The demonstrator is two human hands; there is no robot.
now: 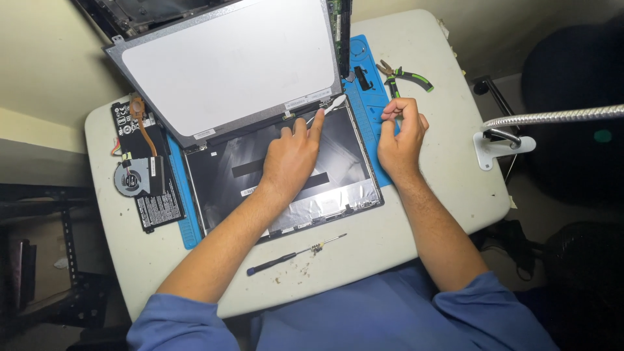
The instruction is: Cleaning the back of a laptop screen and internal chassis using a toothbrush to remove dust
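A bare display panel (227, 65) lies tilted over the open dark laptop lid shell (224, 175) on a blue work mat (367, 97). My left hand (292, 156) rests on the shell, its index finger pressing by the flat cable and white tape strip (333, 104) at the panel's lower right corner. My right hand (402, 136) hovers over the mat's right edge, thumb and fingers pinched together; whether something tiny is between them cannot be told.
A black screwdriver (296, 255) lies near the table's front edge. Green-handled pliers (404, 77) sit at the back right. A battery with a fan and copper heat pipe (140, 166) lies at left. A lamp's flexible arm (552, 118) reaches in from the right.
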